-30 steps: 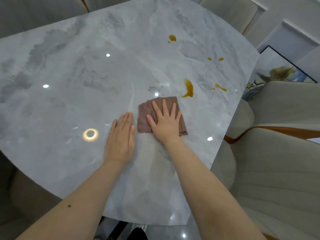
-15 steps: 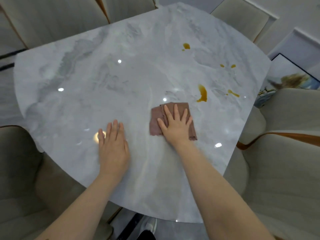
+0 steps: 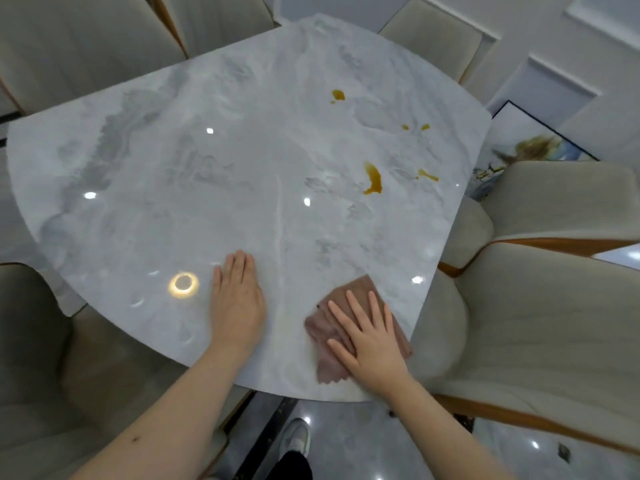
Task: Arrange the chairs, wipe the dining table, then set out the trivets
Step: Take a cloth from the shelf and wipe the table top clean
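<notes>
Overhead, the grey marble table (image 3: pixel 173 188) fills most of the view, its glossy top showing ceiling-light reflections. Cream chairs ring it: two at the right (image 3: pixel 540 306), one at the near left (image 3: pixel 45 358), more along the far edge (image 3: pixel 79 46). A framed picture (image 3: pixel 526 150) leans against the wall at the far right. Left hand (image 3: pixel 239 306) lies flat on the bare tabletop near the front edge, fingers straight and close together, holding nothing, just right of a bright ring-shaped reflection. Right hand (image 3: pixel 372 337) lies palm down on the brown cloth (image 3: pixel 360 291), fingers straight and spread, pressing it to the table rather than gripping it. The cloth is crumpled flat at the near right corner of the table, its right edge reaching the table's rim, beside the near right chair. Amber spills (image 3: pixel 374 180) sit on the right half of the top, well apart from the cloth: one long blot, a thin streak to its right, two small drops farther back, and one more blot near the far edge. A shoe (image 3: pixel 298 436) shows on the shiny floor below the front edge.
</notes>
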`<state>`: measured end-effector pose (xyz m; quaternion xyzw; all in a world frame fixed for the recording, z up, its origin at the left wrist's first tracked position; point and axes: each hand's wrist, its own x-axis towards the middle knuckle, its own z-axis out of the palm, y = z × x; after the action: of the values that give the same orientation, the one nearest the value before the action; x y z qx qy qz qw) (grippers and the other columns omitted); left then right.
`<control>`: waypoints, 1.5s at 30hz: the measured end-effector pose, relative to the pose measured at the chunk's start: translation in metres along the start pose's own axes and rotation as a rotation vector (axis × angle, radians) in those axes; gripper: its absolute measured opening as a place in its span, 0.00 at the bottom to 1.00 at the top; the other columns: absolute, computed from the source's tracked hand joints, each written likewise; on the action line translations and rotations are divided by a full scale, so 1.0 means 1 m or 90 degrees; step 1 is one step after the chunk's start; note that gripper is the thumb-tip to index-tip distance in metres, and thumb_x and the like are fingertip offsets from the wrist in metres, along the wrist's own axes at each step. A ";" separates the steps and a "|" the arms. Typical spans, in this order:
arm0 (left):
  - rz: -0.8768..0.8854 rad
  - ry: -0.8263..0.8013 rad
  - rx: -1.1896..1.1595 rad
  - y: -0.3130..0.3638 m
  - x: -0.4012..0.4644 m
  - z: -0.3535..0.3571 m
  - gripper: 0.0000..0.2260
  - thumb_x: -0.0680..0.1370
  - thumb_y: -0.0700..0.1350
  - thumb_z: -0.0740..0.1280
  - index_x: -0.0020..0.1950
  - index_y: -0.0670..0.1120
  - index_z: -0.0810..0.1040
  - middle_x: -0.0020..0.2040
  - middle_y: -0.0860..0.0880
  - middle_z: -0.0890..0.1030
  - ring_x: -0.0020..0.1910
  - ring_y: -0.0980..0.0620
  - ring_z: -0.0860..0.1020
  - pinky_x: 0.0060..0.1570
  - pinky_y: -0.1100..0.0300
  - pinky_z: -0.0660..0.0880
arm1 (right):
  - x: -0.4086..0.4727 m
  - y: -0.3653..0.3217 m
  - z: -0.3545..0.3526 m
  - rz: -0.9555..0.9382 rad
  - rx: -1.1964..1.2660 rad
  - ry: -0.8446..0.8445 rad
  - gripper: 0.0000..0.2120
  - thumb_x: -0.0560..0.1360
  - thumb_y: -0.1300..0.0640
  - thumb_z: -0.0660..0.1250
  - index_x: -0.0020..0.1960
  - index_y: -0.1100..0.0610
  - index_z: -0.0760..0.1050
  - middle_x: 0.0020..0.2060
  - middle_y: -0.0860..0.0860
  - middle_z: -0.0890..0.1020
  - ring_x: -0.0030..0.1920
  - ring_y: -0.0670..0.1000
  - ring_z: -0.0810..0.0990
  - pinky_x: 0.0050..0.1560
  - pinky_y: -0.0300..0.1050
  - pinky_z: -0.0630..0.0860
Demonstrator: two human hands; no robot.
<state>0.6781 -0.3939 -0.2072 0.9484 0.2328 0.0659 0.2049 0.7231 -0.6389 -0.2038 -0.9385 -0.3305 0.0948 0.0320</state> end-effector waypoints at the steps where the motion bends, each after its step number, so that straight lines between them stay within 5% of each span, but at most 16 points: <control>1: 0.028 -0.016 -0.011 0.011 0.001 0.003 0.25 0.76 0.42 0.47 0.66 0.33 0.71 0.66 0.35 0.73 0.67 0.36 0.70 0.68 0.40 0.61 | -0.001 0.012 -0.003 0.031 -0.001 -0.011 0.27 0.75 0.30 0.38 0.73 0.31 0.39 0.75 0.41 0.41 0.77 0.58 0.37 0.74 0.57 0.33; 3: 0.077 -0.031 -0.033 0.029 0.006 0.010 0.25 0.75 0.43 0.48 0.64 0.33 0.74 0.64 0.35 0.75 0.64 0.35 0.73 0.64 0.38 0.66 | 0.008 0.025 -0.009 0.066 0.014 -0.017 0.29 0.73 0.28 0.35 0.73 0.32 0.40 0.76 0.42 0.42 0.77 0.58 0.38 0.74 0.57 0.35; 8: 0.146 -0.074 -0.017 0.076 0.018 0.024 0.27 0.75 0.47 0.47 0.67 0.37 0.72 0.68 0.38 0.73 0.67 0.36 0.70 0.66 0.37 0.61 | 0.039 0.049 -0.022 0.150 0.019 0.008 0.33 0.71 0.30 0.37 0.76 0.37 0.44 0.78 0.46 0.47 0.77 0.60 0.40 0.75 0.59 0.37; 13: 0.061 -0.156 0.076 0.108 0.051 0.042 0.26 0.81 0.55 0.50 0.78 0.52 0.50 0.79 0.49 0.47 0.77 0.41 0.43 0.68 0.32 0.39 | 0.070 0.085 -0.028 0.163 0.036 0.028 0.34 0.71 0.30 0.36 0.76 0.37 0.44 0.78 0.47 0.48 0.76 0.61 0.40 0.74 0.59 0.37; 22: -0.048 -0.222 0.102 0.162 0.181 0.054 0.55 0.61 0.78 0.60 0.77 0.55 0.36 0.76 0.47 0.32 0.74 0.37 0.33 0.64 0.26 0.38 | 0.166 0.175 -0.051 0.123 0.035 0.030 0.35 0.70 0.30 0.35 0.76 0.37 0.44 0.78 0.47 0.47 0.76 0.61 0.39 0.74 0.60 0.36; 29: -0.111 -0.317 0.130 0.164 0.213 0.055 0.68 0.49 0.80 0.65 0.75 0.54 0.29 0.74 0.45 0.28 0.72 0.38 0.29 0.64 0.27 0.36 | 0.253 0.179 -0.062 0.113 0.042 0.020 0.30 0.78 0.34 0.45 0.77 0.40 0.46 0.78 0.50 0.47 0.76 0.64 0.41 0.72 0.62 0.35; 35: -0.119 -0.336 0.110 0.163 0.214 0.054 0.69 0.49 0.80 0.65 0.74 0.55 0.28 0.73 0.46 0.26 0.71 0.39 0.27 0.64 0.27 0.35 | 0.222 0.193 -0.059 -0.113 0.002 0.011 0.29 0.76 0.33 0.42 0.76 0.37 0.47 0.78 0.47 0.50 0.77 0.60 0.42 0.75 0.59 0.38; 39: -0.119 -0.334 0.106 0.162 0.214 0.056 0.69 0.49 0.79 0.66 0.73 0.55 0.27 0.73 0.46 0.25 0.71 0.40 0.26 0.64 0.27 0.34 | 0.261 0.222 -0.071 0.005 0.012 0.015 0.31 0.73 0.31 0.40 0.75 0.35 0.45 0.78 0.46 0.48 0.77 0.60 0.41 0.74 0.58 0.37; 45: -0.113 -0.316 0.094 0.158 0.215 0.062 0.69 0.48 0.79 0.65 0.73 0.55 0.26 0.72 0.46 0.24 0.70 0.41 0.25 0.61 0.29 0.30 | 0.351 0.177 -0.076 0.077 0.039 0.021 0.29 0.78 0.36 0.50 0.77 0.40 0.47 0.78 0.50 0.48 0.76 0.64 0.42 0.73 0.65 0.38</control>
<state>0.9468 -0.4429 -0.1905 0.9239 0.2618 -0.2036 0.1908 1.1156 -0.5568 -0.2065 -0.9568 -0.2696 0.0909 0.0605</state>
